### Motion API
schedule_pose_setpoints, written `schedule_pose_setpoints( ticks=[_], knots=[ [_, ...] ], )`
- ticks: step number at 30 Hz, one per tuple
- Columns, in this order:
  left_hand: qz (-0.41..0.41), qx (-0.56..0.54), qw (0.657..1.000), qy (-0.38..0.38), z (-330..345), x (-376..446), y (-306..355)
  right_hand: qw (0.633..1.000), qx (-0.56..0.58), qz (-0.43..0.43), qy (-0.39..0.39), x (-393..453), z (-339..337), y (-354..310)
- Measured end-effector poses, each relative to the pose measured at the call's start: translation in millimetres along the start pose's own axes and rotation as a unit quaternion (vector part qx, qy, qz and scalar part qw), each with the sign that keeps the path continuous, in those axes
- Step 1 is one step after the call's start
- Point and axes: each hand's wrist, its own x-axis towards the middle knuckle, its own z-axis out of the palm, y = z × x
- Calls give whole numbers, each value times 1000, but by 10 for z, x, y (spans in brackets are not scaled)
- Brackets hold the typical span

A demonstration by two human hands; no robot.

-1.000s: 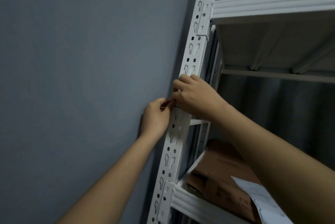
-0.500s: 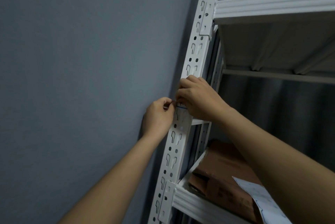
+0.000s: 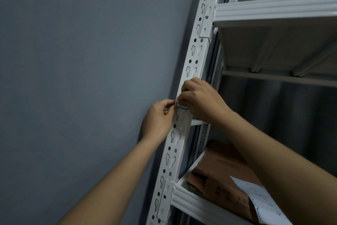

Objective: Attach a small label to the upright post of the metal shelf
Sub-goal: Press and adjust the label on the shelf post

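- The label (image 3: 182, 106), small and white with a blue lower edge, lay flat against the post's front face, mostly hidden.
- The post (image 3: 196, 49), white slotted metal, stood upright.

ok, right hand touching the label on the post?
Touching. In the head view the right hand has its fingertips curled onto the label, pressing it against the upright post; no gap shows.
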Motion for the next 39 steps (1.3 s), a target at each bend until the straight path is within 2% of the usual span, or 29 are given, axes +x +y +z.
schedule_pose_setpoints(
  ticks=[5,9,13,15,17,20,22,30,39],
  knots=[
    [9,14,1000,6,-26,-14,20,1000,15,16,0,-13,2,-1],
    [64,55,995,42,-37,-29,33,998,28,40,32,-72,47,54],
    [128,132,981,58,-32,-31,89,972,68,171,146,-222,151,69],
    [126,148,979,54,-18,-23,138,942,148,265,140,-253,186,29],
    [118,150,980,50,3,-15,181,902,257,321,131,-248,218,-20],
    [105,153,981,63,18,7,227,859,357,333,151,-228,240,-98],
    [114,179,975,70,25,15,237,847,375,344,152,-221,232,-130],
    [212,323,920,69,49,22,272,840,362,367,168,-194,239,-197],
    [175,329,928,37,49,-17,340,833,372,374,166,-213,204,-199]
  ],
)
